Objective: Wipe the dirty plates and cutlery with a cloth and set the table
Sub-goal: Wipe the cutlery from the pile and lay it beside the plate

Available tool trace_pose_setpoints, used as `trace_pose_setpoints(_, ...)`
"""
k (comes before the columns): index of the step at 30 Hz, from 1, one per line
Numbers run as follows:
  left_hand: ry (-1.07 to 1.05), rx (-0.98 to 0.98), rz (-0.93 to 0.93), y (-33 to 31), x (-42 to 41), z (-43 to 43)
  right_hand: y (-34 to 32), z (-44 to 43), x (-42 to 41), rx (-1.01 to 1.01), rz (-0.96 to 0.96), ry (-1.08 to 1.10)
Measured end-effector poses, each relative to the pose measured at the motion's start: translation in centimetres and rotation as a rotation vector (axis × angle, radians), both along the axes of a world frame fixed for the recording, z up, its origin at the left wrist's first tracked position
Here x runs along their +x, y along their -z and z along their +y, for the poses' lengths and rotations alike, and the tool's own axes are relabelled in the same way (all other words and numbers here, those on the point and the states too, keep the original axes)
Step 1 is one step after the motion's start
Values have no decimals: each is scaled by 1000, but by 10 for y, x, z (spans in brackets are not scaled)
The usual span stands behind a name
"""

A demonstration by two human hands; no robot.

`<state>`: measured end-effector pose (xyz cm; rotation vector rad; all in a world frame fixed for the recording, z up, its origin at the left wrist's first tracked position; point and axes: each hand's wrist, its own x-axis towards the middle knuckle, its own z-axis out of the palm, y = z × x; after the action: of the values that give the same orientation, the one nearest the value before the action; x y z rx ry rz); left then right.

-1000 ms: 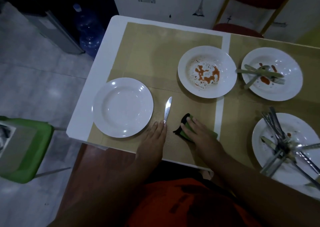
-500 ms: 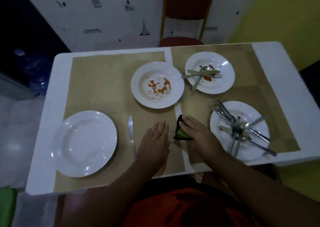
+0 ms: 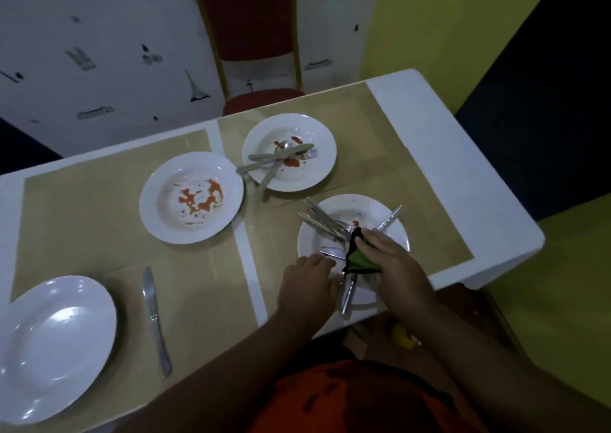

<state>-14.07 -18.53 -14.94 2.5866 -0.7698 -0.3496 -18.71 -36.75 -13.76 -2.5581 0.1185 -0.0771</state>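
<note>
My right hand holds a green and black cloth over the near right plate, which carries several pieces of cutlery. My left hand rests at that plate's left rim, fingers touching a knife handle there; whether it grips is unclear. A clean white plate lies at the near left with a clean knife to its right. A plate smeared with red sauce sits in the middle. A far plate holds a spoon, a fork and sauce.
Tan placemats cover the white table. A red chair stands behind the far edge. The table's right corner is near my right arm. A yellow wall is at the right.
Both hands moved right from the placemat beside the knife to the near right plate. The cloth travelled with my right hand. My view swung to the right.
</note>
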Motion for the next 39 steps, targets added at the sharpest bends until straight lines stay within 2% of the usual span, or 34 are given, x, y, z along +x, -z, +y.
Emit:
trace_pose_setpoints(7, -219, 157, 135, 11, -7, -41, 7, -41, -11, 75, 51, 30)
trace_pose_setpoints(11, -320, 133, 266, 10, -8, -46, 7, -46, -10, 157, 48, 12)
trace_pose_setpoints(14, -489, -34, 500, 1, -5, -45, 4, -41, -5, 185, 32, 44)
trace_pose_setpoints(18, -671, -386, 940, -32, 4, -35, -1, -26, 6, 151, -64, -11)
trace_pose_setpoints(21, -660, -550, 1122, -48, 6, -23, 5, -11, 10, 112, -61, -121)
trace_pose_setpoints(25, -672, -701, 1207, -47, -1, -9, 17, -6, 6, 63, -17, -292)
trace_pose_setpoints(30, -748, -771, 1244, -44, -9, -1, 18, -8, 11, 2, -2, -224)
trace_pose_setpoints(34, -743, -802, 1267, -37, -1, 11, 17, 17, 6, -44, -18, -308)
trace_pose_setpoints(36, -723, -760, 1275, -36, -1, 18, 16, 10, 13, -47, -5, -243)
trace_pose_setpoints(39, -691, -670, 1247, -35, -1, 24, 8, -2, 29, 20, 56, -18)
